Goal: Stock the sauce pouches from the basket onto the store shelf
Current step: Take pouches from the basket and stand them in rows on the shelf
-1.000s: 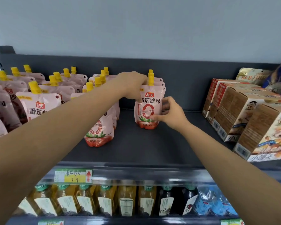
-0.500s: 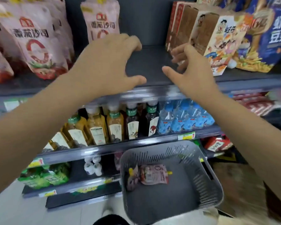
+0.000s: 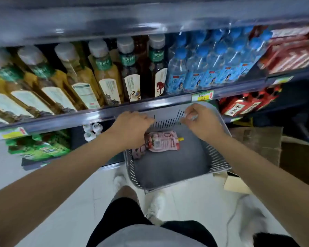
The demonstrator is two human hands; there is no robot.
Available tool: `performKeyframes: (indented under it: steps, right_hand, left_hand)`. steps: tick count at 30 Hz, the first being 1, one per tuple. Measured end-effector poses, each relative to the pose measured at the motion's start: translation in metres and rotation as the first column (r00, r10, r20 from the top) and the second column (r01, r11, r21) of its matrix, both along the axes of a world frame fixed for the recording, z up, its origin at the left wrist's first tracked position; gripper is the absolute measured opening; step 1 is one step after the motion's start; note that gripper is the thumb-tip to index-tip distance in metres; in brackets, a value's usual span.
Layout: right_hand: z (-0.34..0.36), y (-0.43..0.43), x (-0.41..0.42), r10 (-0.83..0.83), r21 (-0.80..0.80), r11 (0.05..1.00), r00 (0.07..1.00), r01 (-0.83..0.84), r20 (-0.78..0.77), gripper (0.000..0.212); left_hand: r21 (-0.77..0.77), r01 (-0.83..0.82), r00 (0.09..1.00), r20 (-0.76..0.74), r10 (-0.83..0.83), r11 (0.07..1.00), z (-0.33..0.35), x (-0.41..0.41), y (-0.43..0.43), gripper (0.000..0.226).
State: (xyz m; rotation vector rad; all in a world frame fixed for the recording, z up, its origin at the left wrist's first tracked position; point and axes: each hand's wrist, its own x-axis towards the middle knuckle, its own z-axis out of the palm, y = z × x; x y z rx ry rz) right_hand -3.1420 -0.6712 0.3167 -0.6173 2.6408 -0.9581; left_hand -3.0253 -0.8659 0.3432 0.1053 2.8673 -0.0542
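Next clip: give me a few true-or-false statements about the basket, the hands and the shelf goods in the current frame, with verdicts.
1. The basket holds sauce pouches. True.
2. The right hand holds a pouch. False: it is above the basket, apart from the pouches, with nothing in its fingers.
3. Blue-capped water bottles stand on a shelf. True.
4. The yellow spout points toward the left hand. False: it points away, to the right.

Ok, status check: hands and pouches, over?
Left hand and right hand empty, fingers loosely curled, above the basket. One sauce pouch flat on its floor, second pouch partly behind the left wrist. Nothing blocking.
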Motion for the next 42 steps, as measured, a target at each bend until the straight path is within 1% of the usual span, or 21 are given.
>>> performKeyframes:
  steps: [2, 3, 6, 8, 10, 11, 13, 14, 16, 18, 20, 21, 24, 27, 30, 32, 36, 38, 41, 42]
  right_hand:
    - [-0.034, 0.001, -0.001, -0.025, 0.045, 0.999, 0.99, 0.019, 0.138, 0.012]
    - [-0.05, 0.001, -0.001, -0.029, 0.097, 0.995, 0.982, 0.01, 0.188, 0.013]
    - [-0.094, 0.001, -0.002, -0.06, 0.345, 0.937, 0.952, -0.05, 0.301, 0.021]
    - [-0.118, -0.003, -0.002, -0.109, 0.458, 0.885, 0.915, -0.089, 0.388, 0.022]
    - [-0.14, -0.007, -0.002, -0.188, 0.494, 0.867, 0.872, -0.068, 0.451, 0.018]
    - [-0.149, -0.009, -0.002, -0.243, 0.488, 0.873, 0.844, -0.025, 0.478, 0.016]
    - [-0.164, -0.011, -0.004, -0.369, 0.431, 0.894, 0.747, 0.123, 0.553, 0.016]
    - [-0.172, -0.012, -0.005, -0.42, 0.389, 0.896, 0.691, 0.213, 0.588, 0.019]
    - [-0.186, -0.016, -0.009, -0.5, 0.335, 0.865, 0.598, 0.372, 0.627, 0.035]
    - [-0.194, -0.024, -0.012, -0.528, 0.289, 0.835, 0.537, 0.468, 0.658, 0.034]
    - [-0.203, -0.032, -0.015, -0.511, 0.254, 0.83, 0.496, 0.496, 0.702, 0.029]
    - [-0.207, -0.035, -0.017, -0.504, 0.242, 0.826, 0.476, 0.509, 0.721, 0.032]
    - [-0.217, -0.034, -0.019, -0.481, 0.211, 0.823, 0.448, 0.528, 0.754, 0.03]
    - [-0.229, -0.029, -0.02, -0.477, 0.224, 0.822, 0.42, 0.523, 0.772, 0.032]
    - [-0.238, -0.025, -0.02, -0.541, 0.283, 0.779, 0.373, 0.56, 0.754, 0.043]
    - [-0.239, -0.018, -0.021, -0.59, 0.329, 0.76, 0.381, 0.561, 0.712, 0.046]
    - [-0.228, -0.012, -0.022, -0.583, 0.316, 0.734, 0.319, 0.601, 0.747, 0.036]
    - [-0.226, -0.014, -0.023, -0.569, 0.311, 0.741, 0.311, 0.595, 0.761, 0.028]
    - [-0.215, -0.022, -0.023, -0.527, 0.235, 0.75, 0.343, 0.618, 0.778, 0.008]
    - [-0.208, -0.024, -0.023, -0.509, 0.198, 0.754, 0.366, 0.627, 0.779, 0.011]
  left_hand:
    - [-0.042, -0.007, 0.998, 0.064, 0.009, 0.999, -0.025, -0.005, -0.005, 0.045]
    - [-0.076, 0.004, 0.996, 0.087, 0.002, 0.997, -0.037, -0.007, -0.007, 0.045]
    - [-0.136, 0.003, 0.987, 0.158, 0.019, 0.991, -0.066, -0.011, -0.012, 0.042]
    - [-0.135, -0.04, 0.979, 0.195, 0.066, 0.99, -0.08, -0.011, -0.011, 0.042]
    - [-0.107, -0.096, 0.969, 0.217, 0.118, 0.99, -0.094, -0.01, -0.007, 0.046]
    - [-0.088, -0.123, 0.967, 0.215, 0.139, 0.989, -0.1, -0.01, -0.005, 0.046]
    - [-0.053, -0.158, 0.969, 0.184, 0.165, 0.986, -0.113, -0.01, -0.003, 0.045]
    - [-0.043, -0.16, 0.972, 0.166, 0.165, 0.986, -0.118, -0.01, -0.003, 0.045]
    - [-0.029, -0.15, 0.977, 0.152, 0.152, 0.988, -0.128, -0.01, -0.003, 0.048]
    - [-0.012, -0.142, 0.981, 0.13, 0.143, 0.99, -0.135, -0.011, -0.003, 0.049]
    - [0.001, -0.145, 0.985, 0.093, 0.144, 0.989, -0.14, -0.013, -0.004, 0.048]
    - [0.011, -0.148, 0.986, 0.075, 0.147, 0.989, -0.142, -0.014, -0.004, 0.049]
    - [0.052, -0.164, 0.986, 0.043, 0.162, 0.985, -0.146, -0.014, -0.005, 0.049]
    - [0.103, -0.194, 0.98, 0.062, 0.189, 0.975, -0.15, -0.015, -0.006, 0.048]
    - [0.134, -0.234, 0.97, 0.105, 0.222, 0.963, -0.152, -0.017, -0.007, 0.051]
    - [0.139, -0.246, 0.965, 0.131, 0.229, 0.959, -0.152, -0.019, -0.008, 0.052]
    - [0.156, -0.285, 0.949, 0.182, 0.256, 0.946, -0.151, -0.021, -0.007, 0.06]
    - [0.158, -0.275, 0.953, 0.178, 0.247, 0.948, -0.151, -0.021, -0.007, 0.061]
    - [0.184, -0.281, 0.951, 0.188, 0.247, 0.942, -0.151, -0.02, -0.008, 0.058]
    - [0.19, -0.283, 0.949, 0.196, 0.246, 0.94, -0.151, -0.02, -0.009, 0.059]
